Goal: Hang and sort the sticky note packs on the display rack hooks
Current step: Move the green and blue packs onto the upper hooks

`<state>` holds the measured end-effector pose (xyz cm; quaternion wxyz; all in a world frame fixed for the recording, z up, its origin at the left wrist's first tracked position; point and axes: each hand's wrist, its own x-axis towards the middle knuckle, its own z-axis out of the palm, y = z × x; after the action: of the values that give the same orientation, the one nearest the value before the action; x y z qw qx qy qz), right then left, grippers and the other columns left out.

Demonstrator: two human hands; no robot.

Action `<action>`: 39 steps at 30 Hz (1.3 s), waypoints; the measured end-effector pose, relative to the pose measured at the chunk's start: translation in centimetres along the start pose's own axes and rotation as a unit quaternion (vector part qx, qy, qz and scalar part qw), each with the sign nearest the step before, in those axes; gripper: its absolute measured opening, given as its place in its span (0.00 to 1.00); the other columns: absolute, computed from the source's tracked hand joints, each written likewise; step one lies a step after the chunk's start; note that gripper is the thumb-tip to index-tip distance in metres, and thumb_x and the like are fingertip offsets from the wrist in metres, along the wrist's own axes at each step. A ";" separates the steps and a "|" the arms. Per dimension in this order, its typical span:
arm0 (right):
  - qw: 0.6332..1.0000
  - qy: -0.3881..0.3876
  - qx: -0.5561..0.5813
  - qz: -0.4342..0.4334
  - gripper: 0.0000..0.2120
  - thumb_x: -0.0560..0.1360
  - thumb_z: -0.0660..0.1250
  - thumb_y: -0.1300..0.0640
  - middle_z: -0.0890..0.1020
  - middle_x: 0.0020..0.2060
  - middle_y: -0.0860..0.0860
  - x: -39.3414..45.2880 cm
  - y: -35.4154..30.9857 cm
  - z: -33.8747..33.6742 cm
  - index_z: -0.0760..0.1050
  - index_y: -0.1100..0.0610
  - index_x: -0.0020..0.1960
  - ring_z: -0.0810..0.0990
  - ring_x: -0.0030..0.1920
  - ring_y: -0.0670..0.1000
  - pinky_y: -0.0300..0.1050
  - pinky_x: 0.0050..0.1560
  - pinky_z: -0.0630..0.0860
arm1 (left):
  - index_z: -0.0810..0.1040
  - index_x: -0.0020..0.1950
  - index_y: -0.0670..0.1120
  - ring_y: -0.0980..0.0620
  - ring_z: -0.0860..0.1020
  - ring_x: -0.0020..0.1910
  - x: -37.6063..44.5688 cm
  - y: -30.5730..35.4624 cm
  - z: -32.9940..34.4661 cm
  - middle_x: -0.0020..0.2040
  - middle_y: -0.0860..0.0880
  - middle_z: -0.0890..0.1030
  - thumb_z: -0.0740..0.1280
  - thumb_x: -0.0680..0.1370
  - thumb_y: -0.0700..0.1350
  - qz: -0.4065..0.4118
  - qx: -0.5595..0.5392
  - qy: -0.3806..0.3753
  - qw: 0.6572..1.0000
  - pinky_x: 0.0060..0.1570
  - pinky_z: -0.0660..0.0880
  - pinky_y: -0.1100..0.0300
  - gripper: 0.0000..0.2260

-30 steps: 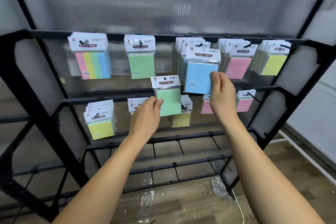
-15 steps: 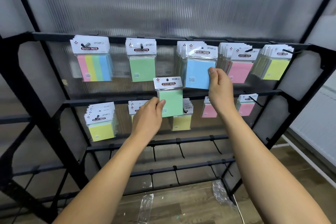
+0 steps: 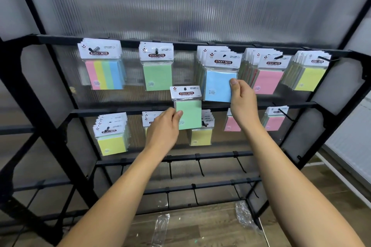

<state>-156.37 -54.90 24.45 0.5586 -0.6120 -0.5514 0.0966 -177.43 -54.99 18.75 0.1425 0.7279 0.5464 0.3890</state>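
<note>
Left hand (image 3: 163, 128) pinching a loose square green sticky note pack (image 3: 187, 108) at frame centre before the black metal display rack (image 3: 200, 44); right hand (image 3: 244, 102) gripping the hooked blue pack (image 3: 219, 84), upper right of centre.

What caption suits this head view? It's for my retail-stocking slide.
Left hand holds a loose green pack while right hand pinches the hanging blue pack on the rack.

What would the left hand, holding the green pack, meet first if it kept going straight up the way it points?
Probably the hanging green pack on the top rail's second hook: the left hand and its held green pack sit just below it, slightly right. Depth is unclear.
</note>
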 end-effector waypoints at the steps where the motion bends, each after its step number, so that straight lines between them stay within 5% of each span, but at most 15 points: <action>1: 1.000 -0.001 0.002 -0.001 0.19 0.85 0.55 0.51 0.65 0.30 0.45 0.1 0.1 0.0 0.62 0.50 0.36 0.62 0.32 0.46 0.44 0.33 0.58 | 0.70 0.44 0.44 0.47 0.73 0.38 0.0 0.0 0.0 0.36 0.52 0.73 0.55 0.84 0.53 0.000 0.001 0.001 1.000 0.33 0.64 0.53 0.16; 19: 0.999 0.005 0.037 0.003 0.20 0.85 0.54 0.49 0.63 0.31 0.46 0.1 0.3 0.2 0.60 0.52 0.36 0.61 0.34 0.47 0.47 0.36 0.57 | 0.67 0.42 0.45 0.45 0.70 0.39 -0.4 -0.2 -0.5 0.37 0.52 0.72 0.55 0.84 0.52 -0.005 0.004 0.004 1.000 0.36 0.62 0.53 0.15; 29: 0.999 0.002 0.032 0.011 0.21 0.85 0.54 0.49 0.63 0.30 0.46 0.5 0.0 0.1 0.59 0.52 0.35 0.60 0.31 0.44 0.40 0.32 0.57 | 0.67 0.42 0.46 0.47 0.70 0.37 -0.8 0.0 -0.9 0.35 0.53 0.71 0.55 0.84 0.52 0.002 0.012 -0.005 1.000 0.34 0.62 0.53 0.15; 39: 0.998 -0.016 -0.035 0.057 0.19 0.83 0.57 0.45 0.72 0.31 0.46 0.9 1.2 1.1 0.70 0.54 0.38 0.69 0.33 0.44 0.42 0.33 0.63 | 0.65 0.39 0.49 0.57 0.68 0.33 -2.5 -0.3 -1.1 0.34 0.54 0.70 0.55 0.84 0.52 -0.015 0.016 -0.013 1.000 0.29 0.59 0.58 0.15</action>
<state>-156.17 -53.30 23.53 0.5210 -0.6602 -0.5278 0.1188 -178.64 -57.42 18.22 0.1439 0.7270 0.5611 0.3687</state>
